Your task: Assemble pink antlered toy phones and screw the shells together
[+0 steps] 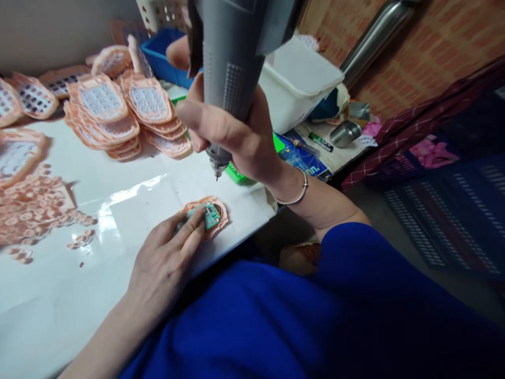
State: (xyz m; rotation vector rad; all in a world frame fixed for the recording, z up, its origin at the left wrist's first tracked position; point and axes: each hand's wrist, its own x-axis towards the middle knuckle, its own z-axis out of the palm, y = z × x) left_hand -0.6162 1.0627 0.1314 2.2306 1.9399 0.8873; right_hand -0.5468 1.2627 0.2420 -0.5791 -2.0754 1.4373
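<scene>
My right hand (240,131) is closed around a grey electric screwdriver (232,79), held upright with its bit pointing down. The bit's tip is above the table, apart from the work below. My left hand (169,252) holds a small peach plastic shell (223,217) down on the white table. Inside the shell lies a green circuit board (213,215), with my fingertips resting on it. The left part of the shell and board is hidden under my fingers.
Stacked peach shells with keypad holes (102,100) stand at the back left. Loose small peach pieces (35,205) lie in a heap at the left. Behind my right hand are a white tub (300,79) and a blue bin (165,50). A metal cup (345,134) is at the right.
</scene>
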